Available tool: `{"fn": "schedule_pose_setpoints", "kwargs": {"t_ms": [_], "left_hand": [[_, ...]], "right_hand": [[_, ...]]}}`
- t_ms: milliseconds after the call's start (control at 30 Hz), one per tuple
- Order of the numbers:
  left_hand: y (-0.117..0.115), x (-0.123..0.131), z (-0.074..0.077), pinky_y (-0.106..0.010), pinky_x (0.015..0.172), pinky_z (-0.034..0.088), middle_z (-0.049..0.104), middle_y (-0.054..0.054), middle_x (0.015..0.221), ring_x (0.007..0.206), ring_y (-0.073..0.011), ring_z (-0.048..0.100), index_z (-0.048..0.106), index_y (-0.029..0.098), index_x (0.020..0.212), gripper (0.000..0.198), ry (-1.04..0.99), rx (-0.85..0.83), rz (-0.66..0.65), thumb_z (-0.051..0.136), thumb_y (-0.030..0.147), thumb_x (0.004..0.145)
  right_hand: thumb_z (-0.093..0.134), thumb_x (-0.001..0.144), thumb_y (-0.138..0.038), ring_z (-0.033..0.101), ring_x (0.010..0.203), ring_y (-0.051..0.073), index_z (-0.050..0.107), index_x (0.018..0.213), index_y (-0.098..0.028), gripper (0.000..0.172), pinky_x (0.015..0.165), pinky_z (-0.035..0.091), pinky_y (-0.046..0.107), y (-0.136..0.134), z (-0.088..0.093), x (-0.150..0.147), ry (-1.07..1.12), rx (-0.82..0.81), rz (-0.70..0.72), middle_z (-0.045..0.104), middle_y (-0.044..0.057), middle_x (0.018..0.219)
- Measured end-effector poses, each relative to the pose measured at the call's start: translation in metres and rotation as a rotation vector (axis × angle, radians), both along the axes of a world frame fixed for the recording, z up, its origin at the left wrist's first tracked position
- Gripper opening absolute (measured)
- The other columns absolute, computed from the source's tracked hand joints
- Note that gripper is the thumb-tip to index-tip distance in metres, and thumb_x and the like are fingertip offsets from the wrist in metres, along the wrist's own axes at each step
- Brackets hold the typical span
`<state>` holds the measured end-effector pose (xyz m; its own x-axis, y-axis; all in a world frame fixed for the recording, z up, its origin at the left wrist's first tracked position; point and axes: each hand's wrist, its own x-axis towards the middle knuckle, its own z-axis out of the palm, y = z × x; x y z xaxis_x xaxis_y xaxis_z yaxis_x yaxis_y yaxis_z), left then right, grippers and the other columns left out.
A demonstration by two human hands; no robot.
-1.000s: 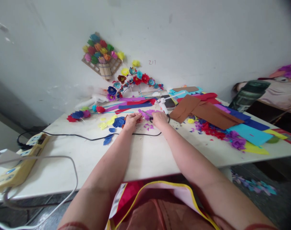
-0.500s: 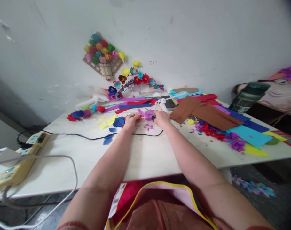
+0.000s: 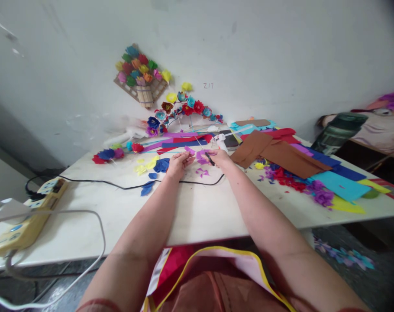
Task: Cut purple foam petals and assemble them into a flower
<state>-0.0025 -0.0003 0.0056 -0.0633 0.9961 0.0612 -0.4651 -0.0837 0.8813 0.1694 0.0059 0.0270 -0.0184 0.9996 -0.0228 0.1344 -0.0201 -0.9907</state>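
Black-handled metal scissors (image 3: 210,159) now aimed toward the far side of the table

Change: one second ago the blades lay nearly level over the purple paper, toward the left hand; they now slant up and away, with more of the black handle exposed. Left hand practically unmoved; the loose pieces around it look the same.

Right hand (image 3: 220,158): fingers closed on the scissors at the handle end. Left hand (image 3: 180,164): fingers bent, tips near the thumb, beside a small purple paper piece (image 3: 189,150); cannot tell whether they clamp it. Hands apart, a crumpled purple paper piece (image 3: 201,157) lying between them on the table.

Close by: small purple paper scraps (image 3: 202,173) nearer the wearer; dark blue paper petals (image 3: 161,164) and pale yellow paper petals (image 3: 148,164) left of the left hand. A white glue gun (image 3: 220,141) sits just beyond the right hand.

Surface: white tabletop (image 3: 203,212). To the right, brown paper sheets (image 3: 275,151) overlap other colours, with crumpled red paper pieces (image 3: 284,177) in front. A thin black cable (image 3: 112,186) runs left to a cream-yellow power strip (image 3: 43,216).

Room: pale wall (image 3: 265,56) behind, carrying a many-coloured paper flower bouquet on a wooden lattice (image 3: 141,71). Dark green bottle (image 3: 340,130) tilted at far right.
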Motion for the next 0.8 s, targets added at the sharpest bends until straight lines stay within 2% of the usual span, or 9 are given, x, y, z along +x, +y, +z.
{"fn": "schedule_pose_setpoints", "kwargs": {"t_ms": [100, 267, 433, 633, 800], "left_hand": [[-0.001, 0.0, 0.001, -0.028, 0.073, 0.055, 0.071, -0.006, 0.077, 0.072, -0.0156, 0.069, 0.065, 0.013, 0.074, 0.019, -0.013, -0.001, -0.005, 0.078, 0.022, 0.064], [-0.001, 0.0, 0.001, -0.031, 0.079, 0.055, 0.071, -0.006, 0.079, 0.075, -0.0162, 0.069, 0.064, 0.014, 0.075, 0.021, -0.022, -0.003, 0.009, 0.078, 0.023, 0.064], [-0.001, -0.001, 0.001, -0.03, 0.081, 0.055, 0.071, -0.006, 0.081, 0.078, -0.0169, 0.07, 0.064, 0.013, 0.075, 0.019, -0.05, 0.008, 0.002, 0.077, 0.021, 0.065], [0.001, 0.0, 0.001, -0.029, 0.08, 0.055, 0.071, -0.004, 0.076, 0.079, -0.0177, 0.071, 0.063, 0.014, 0.073, 0.017, -0.106, -0.004, 0.041, 0.077, 0.018, 0.063], [0.004, 0.0, -0.002, -0.035, 0.088, 0.053, 0.071, -0.005, 0.079, 0.09, -0.0214, 0.07, 0.062, 0.015, 0.074, 0.021, -0.099, 0.007, 0.043, 0.079, 0.02, 0.062]], "right_hand": [[0.081, 0.067, -0.021, 0.05, 0.036, 0.006, 0.063, 0.078, -0.014, 0.022, 0.027, 0.023, 0.016, -0.012, 0.008, -0.001, 0.005, -0.059, -0.012, 0.058, -0.004, 0.05], [0.078, 0.073, -0.027, 0.053, 0.035, 0.008, 0.058, 0.073, -0.015, 0.023, 0.026, 0.026, 0.016, -0.018, 0.011, -0.002, 0.078, -0.064, 0.086, 0.06, -0.002, 0.051], [0.076, 0.075, -0.036, 0.055, 0.037, 0.008, 0.057, 0.079, -0.015, 0.029, 0.026, 0.022, 0.015, -0.013, 0.004, 0.002, 0.131, -0.066, 0.202, 0.066, 0.002, 0.058], [0.069, 0.078, -0.051, 0.058, 0.041, 0.01, 0.055, 0.076, -0.016, 0.037, 0.028, 0.027, 0.016, -0.014, -0.001, 0.005, 0.087, -0.085, 0.363, 0.064, 0.002, 0.059], [0.065, 0.08, -0.051, 0.057, 0.041, 0.011, 0.055, 0.078, -0.016, 0.036, 0.03, 0.032, 0.016, -0.022, 0.005, 0.005, 0.014, -0.1, 0.396, 0.058, -0.001, 0.055]]}}
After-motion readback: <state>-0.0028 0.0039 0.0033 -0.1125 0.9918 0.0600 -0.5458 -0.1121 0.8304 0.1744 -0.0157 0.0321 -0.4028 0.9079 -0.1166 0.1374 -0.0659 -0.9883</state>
